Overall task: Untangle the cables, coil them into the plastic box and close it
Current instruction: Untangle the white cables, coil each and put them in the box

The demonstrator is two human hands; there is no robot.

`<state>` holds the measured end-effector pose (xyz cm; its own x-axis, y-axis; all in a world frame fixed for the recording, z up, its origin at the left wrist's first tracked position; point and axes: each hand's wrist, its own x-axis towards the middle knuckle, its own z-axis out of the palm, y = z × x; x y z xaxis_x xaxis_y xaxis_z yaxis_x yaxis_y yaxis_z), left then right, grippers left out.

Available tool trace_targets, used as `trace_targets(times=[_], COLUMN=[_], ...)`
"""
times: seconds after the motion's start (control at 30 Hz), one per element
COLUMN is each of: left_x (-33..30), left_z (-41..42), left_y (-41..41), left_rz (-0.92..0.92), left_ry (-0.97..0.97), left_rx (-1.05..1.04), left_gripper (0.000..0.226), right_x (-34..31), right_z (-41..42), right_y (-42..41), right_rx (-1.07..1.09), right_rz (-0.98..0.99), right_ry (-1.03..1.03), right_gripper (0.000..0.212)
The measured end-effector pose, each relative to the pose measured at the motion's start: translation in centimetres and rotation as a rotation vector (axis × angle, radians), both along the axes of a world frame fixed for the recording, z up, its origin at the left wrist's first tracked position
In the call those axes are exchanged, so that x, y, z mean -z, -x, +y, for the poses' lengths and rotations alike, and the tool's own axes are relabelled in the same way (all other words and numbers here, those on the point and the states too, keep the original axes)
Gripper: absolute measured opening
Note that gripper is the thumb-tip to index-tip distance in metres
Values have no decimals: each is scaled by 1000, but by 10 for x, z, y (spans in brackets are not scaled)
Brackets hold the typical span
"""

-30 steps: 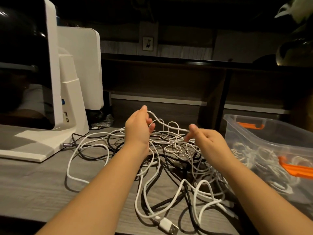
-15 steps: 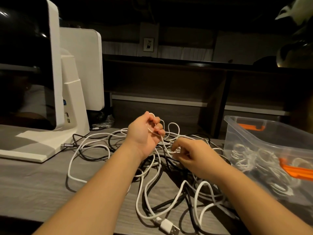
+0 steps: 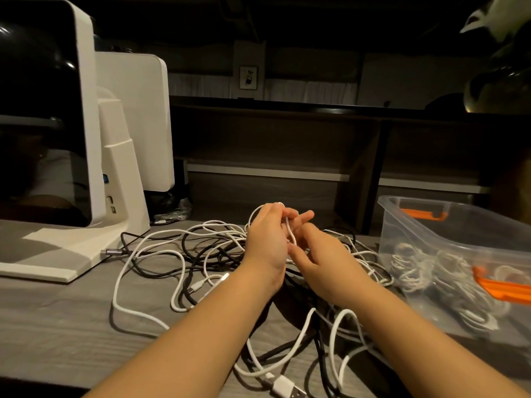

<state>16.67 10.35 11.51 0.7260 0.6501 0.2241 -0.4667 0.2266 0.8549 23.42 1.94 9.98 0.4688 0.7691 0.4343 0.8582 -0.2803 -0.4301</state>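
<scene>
- Head view: the tangle of white and black cables [image 3: 207, 254] sprawls across the grey desk [image 3: 57, 326], spreading left, near and right of my hands, with a white USB plug [image 3: 288, 387] at the near edge.
- My left hand [image 3: 265, 239] has its fingers curled round a white cable loop [image 3: 290, 231] lifted above the pile's middle; the loop runs roughly near-to-far between my two hands.
- My right hand [image 3: 321, 254] touches the left, thumb and fingertips pinching the loop's lower end.
- I judge the next pull goes rightward, since the clear plastic box [image 3: 425, 222] with orange latches [image 3: 505, 288] lies just right of my right hand, coiled cables already inside.
- A white monitor stand [image 3: 120, 173] sits far left.
</scene>
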Motion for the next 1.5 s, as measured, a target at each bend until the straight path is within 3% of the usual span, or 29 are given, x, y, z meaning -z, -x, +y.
trace_targets(times=[0.2,0.3,0.37,0.43,0.63,0.9,1.07,1.2,1.37,1.43,1.5], left_x=[1,5,7,6,-4,-15,-18,-18,-18,-17,-15], left_z=[-1,2,1,1,10,29,55,57,57,54,51], left_y=[-2,-3,-3,-4,-2,16,25,26,23,22,20], left_rz=[-20,60,68,30,-111,-243,-290,-240,-251,-157,33], left_ry=[-85,-326,-386,-299,246,419,536,480,482,388,152], left_rx=[-19,-25,-21,-16,63,111,25,-33,-68,-137,-265], left_gripper=[15,25,30,33,38,38,43,36,32,34,34], right_x=[0,-2,-2,0,3,5,2,1,0,-2,-4], right_z=[-2,-4,-4,-3,2,-9,-18,-17,-18,-18,-20], right_y=[1,5,6,5,7,0,-8,-8,-5,-1,1], right_rx=[-54,-108,-136,-155,-142,-190,-170,-133,-92,-108,-170], right_rz=[142,234,301,321,159,127,45,38,10,-4,-17], right_ry=[-62,-127,-156,-146,-8,-22,-109,-105,118,156,201], right_gripper=[25,31,33,34,38,44,20,15,19,19,19])
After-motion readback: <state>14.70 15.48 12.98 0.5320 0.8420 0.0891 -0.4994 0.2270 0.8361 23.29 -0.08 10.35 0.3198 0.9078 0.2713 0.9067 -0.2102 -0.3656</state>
